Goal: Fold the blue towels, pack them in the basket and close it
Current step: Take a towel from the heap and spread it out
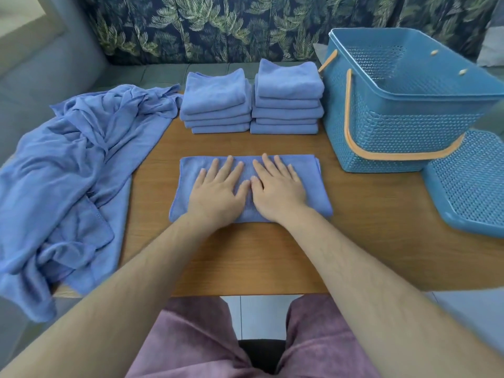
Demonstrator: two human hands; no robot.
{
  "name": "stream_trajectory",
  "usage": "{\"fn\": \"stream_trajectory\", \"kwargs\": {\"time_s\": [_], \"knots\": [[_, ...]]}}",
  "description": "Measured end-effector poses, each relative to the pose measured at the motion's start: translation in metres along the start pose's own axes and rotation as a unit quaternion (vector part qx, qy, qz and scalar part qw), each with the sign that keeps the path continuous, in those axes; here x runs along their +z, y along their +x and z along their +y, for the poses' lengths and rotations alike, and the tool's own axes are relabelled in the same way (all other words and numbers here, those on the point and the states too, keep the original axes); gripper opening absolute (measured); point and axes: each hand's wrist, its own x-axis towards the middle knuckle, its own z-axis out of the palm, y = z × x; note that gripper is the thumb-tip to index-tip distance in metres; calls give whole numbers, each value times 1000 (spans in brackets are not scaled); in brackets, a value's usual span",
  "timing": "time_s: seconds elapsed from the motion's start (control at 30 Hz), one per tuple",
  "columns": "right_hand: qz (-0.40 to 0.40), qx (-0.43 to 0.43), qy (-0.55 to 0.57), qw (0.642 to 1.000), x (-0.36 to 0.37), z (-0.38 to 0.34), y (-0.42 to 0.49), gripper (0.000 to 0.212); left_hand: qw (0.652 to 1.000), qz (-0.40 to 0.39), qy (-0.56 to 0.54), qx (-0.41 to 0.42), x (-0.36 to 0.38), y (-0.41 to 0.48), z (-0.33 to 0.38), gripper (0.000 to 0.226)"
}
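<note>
Palms flat: left hand [215, 196], right hand [278, 192] press soft rectangular folded towel [313, 184].

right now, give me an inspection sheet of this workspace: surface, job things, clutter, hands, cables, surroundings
surface: wooden table, grain visible around the towels
job's things: half-folded towel flat at centre; left stack and right stack of folded towels behind it; unfolded heap draped over the table's left edge; basket at right, open, no towels visible inside; lid lying on the table beside it
clutter: nothing seen
hands: left hand and right hand flat, side by side, pressing the half-folded towel
cables: nothing seen
surroundings: leaf-print fabric behind; grey sofa at left
</note>
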Motion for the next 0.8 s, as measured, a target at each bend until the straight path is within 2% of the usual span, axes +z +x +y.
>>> {"fn": "stream_trajectory", "kwargs": {"time_s": [0.27,0.53,0.63,0.73,0.8], "knots": [[-7,65,-36,997,-15,48,-9,62,998,-39,20,-41,-19,4,-64,65],[-1,81,-41,996,-15,52,-9,63,998,-42,35,-30,-22,2,-69,67],[86,77,-93,989,-21,36,-19,59,998,-41,42,-29,-23,1,-67,67],[217,-11,-122,968,-21,-11,-47,35,998,-34,41,-29,-23,0,-63,66],[201,-34,-79,976,-13,-46,-62,24,998,-36,34,-31,-24,-1,-62,63]]}}
